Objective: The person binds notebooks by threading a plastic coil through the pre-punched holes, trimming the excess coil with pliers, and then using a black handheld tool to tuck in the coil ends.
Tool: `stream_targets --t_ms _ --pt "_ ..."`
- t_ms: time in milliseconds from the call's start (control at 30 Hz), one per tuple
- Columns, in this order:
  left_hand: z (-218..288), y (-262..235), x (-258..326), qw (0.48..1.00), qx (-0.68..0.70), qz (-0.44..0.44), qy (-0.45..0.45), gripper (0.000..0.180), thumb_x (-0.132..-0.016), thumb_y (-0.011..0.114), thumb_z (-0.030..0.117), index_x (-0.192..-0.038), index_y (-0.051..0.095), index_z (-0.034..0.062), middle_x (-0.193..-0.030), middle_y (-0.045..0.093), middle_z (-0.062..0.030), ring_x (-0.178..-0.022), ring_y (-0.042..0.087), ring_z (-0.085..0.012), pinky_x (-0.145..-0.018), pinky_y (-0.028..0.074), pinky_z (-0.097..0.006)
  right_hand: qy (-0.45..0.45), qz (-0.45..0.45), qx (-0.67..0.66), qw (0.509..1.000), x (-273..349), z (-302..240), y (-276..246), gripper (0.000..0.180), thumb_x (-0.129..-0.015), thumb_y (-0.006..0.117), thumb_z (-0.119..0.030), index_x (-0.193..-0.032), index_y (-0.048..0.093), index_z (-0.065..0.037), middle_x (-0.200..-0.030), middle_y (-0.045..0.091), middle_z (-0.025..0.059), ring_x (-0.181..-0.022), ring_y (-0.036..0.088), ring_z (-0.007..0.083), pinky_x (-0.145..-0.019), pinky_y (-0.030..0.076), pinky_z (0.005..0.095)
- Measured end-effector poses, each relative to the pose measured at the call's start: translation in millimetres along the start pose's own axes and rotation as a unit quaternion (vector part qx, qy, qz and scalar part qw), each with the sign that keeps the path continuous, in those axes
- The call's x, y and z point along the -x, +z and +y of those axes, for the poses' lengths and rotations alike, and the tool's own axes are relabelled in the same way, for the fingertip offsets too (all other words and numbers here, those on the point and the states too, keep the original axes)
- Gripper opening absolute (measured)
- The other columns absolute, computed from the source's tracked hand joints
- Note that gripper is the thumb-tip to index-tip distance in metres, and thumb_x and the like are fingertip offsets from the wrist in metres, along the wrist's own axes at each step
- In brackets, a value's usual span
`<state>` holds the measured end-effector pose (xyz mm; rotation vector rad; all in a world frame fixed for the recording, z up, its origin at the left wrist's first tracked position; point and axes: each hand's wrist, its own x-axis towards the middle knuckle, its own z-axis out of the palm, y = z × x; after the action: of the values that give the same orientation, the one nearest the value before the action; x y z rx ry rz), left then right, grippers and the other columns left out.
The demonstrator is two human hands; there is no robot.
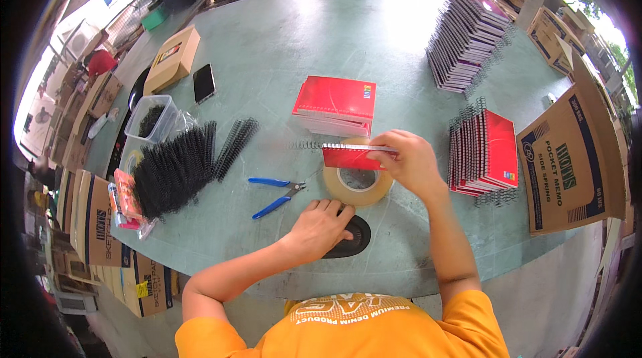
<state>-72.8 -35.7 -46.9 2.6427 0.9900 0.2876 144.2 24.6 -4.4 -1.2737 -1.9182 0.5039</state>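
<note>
My right hand (409, 161) is closed on a small red notebook (352, 157), held edge-up above a wide roll of clear tape (379, 195). A black spiral coil (304, 145) runs along the notebook's top edge and sticks out to its left, slightly blurred. My left hand (319, 229) lies with bent fingers gripping the rim of a black oval object (358, 239) at the table's near edge; its kind is unclear. Blue-handled cutters (275, 196) lie spread left of the tape. Beyond the tape stands a stack of red notebooks (338, 98).
Black coils (175, 174) are heaped at left, beside a clear plastic tub (152, 121), a phone (204, 84) and a tan box (172, 60). At right stand coiled red notebooks (498, 147), a tall notebook stack (468, 40) and an open carton (565, 161). More cartons (100, 224) stand off the left edge.
</note>
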Motion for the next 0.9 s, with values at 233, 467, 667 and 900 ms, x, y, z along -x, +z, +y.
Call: stream_targets --t_ms 233,467,667,900 --pt "-2.6 -21.9 -3.4 0.987 0.129 -0.072 -0.062 0.046 -0.076 0.069 0.017 -0.119 0.052 0.0093 -0.098 0.059 -0.0157 -0.091 0.056 -0.0346 -0.080 0.046 -0.042 0.136 0.048 -0.339 0.930 12.2 39.4 25.5 0.021 -0.074 0.078 -0.010 -0.091 0.069 -0.001 -0.083 0.066 0.0026 -0.072 0.060 0.0087 -0.066 0.049 0.0221" --pt "-28.5 -71.7 -29.2 0.961 0.101 0.234 -0.106 0.049 -0.076 0.064 0.006 -0.122 0.052 0.0134 -0.099 0.059 -0.0160 -0.086 0.059 -0.0341 -0.079 0.048 -0.040 0.191 0.036 -0.340 0.920 10.9 30.8 32.2 0.024 -0.074 0.078 -0.010 -0.093 0.069 0.000 -0.086 0.068 0.0058 -0.076 0.062 0.0095 -0.066 0.052 0.0227" --pt "-26.4 -100.1 -45.9 0.904 0.038 0.421 -0.066 0.036 -0.075 0.066 0.003 -0.110 0.061 0.0107 -0.086 0.059 -0.0104 -0.076 0.061 -0.0276 -0.070 0.050 -0.033 0.179 0.054 -0.336 0.923 12.1 43.1 34.6 0.023 -0.073 0.078 -0.005 -0.092 0.069 0.001 -0.086 0.069 0.0060 -0.078 0.063 0.0102 -0.068 0.052 0.0225" --pt "-23.3 -92.2 -71.6 0.896 0.102 0.427 -0.063 0.034 -0.074 0.066 0.005 -0.107 0.061 0.0116 -0.083 0.056 -0.0132 -0.077 0.060 -0.0320 -0.072 0.050 -0.035 0.130 0.045 -0.393 0.909 15.9 45.9 32.9 0.024 -0.074 0.076 -0.003 -0.097 0.068 0.001 -0.087 0.069 0.0058 -0.081 0.062 0.0100 -0.075 0.051 0.0243"
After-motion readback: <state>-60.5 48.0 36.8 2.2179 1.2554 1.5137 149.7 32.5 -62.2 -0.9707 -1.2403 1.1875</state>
